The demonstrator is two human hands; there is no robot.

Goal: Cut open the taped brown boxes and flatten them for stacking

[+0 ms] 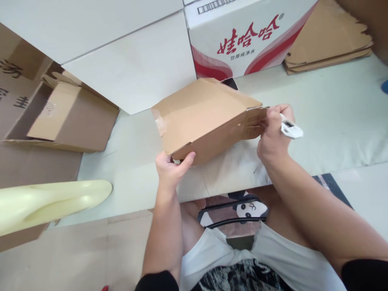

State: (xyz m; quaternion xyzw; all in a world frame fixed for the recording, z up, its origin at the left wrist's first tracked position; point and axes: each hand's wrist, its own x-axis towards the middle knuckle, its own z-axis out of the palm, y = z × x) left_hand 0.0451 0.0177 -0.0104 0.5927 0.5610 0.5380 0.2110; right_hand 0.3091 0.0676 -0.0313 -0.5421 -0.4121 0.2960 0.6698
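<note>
A small brown cardboard box [200,117] is tilted up above a pale mat on the floor. My left hand [171,167] pinches its near lower corner, thumb over the edge. My right hand [274,135] is closed at the box's right end and holds a small white tool [291,129], pressed against the flap there. A strip of clear tape shows on the box's left face.
A white carton with red characters [242,36] stands behind the box. Flattened cardboard sheets [329,44] lie at the back right. An open brown box [66,115] sits at the left. A pale yellow plastic object [51,202] juts in from the left edge.
</note>
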